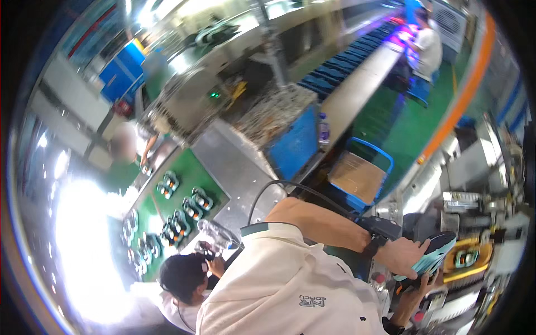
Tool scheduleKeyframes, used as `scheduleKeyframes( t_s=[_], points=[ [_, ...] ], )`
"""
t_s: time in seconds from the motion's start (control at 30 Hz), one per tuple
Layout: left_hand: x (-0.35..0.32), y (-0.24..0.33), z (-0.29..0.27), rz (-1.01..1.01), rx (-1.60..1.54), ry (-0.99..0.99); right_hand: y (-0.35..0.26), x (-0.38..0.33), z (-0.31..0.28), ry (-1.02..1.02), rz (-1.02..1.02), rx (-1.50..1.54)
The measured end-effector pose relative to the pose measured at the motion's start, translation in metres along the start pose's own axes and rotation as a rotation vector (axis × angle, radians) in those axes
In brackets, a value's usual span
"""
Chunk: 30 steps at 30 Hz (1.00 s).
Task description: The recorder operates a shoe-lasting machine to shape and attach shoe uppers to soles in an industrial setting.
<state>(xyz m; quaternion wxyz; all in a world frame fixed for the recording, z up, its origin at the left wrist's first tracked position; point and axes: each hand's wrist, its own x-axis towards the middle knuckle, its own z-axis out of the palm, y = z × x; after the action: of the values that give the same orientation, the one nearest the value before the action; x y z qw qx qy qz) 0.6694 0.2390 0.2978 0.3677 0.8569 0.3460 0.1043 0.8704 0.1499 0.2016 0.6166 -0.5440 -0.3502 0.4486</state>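
Observation:
At the lower right, both my hands are on a pale teal and black shoe (438,254). My left hand (403,257), with a dark watch at the wrist, lies over the shoe with its fingers pressed on its surface. My right hand (421,288) grips the shoe from below, its fingers curled against the near side. An orange bit shows beside the right hand. Just past the shoe, a yellow holder (484,262) in the machine carries a small black and green piece. The shoe's underside is hidden by my hands.
Metal machinery (474,209) surrounds my hands. A blue chair with a wooden seat (357,178) stands behind my left arm. A black cable (257,195) arcs by my sleeve. A person in a dark cap (181,276) works close by, near a green table (192,167) with several shoes.

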Motion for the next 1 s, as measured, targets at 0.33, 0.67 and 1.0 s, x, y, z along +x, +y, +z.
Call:
scheduleKeyframes(
  t_s=[0.33, 0.67, 1.0],
  points=[
    [-0.085, -0.122, -0.017, -0.04, 0.297, 0.412, -0.001, 0.033, 0.153, -0.414, 0.022, -0.043],
    [-0.194, -0.171, -0.068, -0.157, -0.313, 0.457, 0.002, -0.003, 0.257, -0.467, 0.0, -0.205],
    [-0.138, -0.121, -0.022, -0.191, -0.985, 0.313, -0.014, -0.068, 0.205, -0.053, 0.066, -0.066]
  ],
)
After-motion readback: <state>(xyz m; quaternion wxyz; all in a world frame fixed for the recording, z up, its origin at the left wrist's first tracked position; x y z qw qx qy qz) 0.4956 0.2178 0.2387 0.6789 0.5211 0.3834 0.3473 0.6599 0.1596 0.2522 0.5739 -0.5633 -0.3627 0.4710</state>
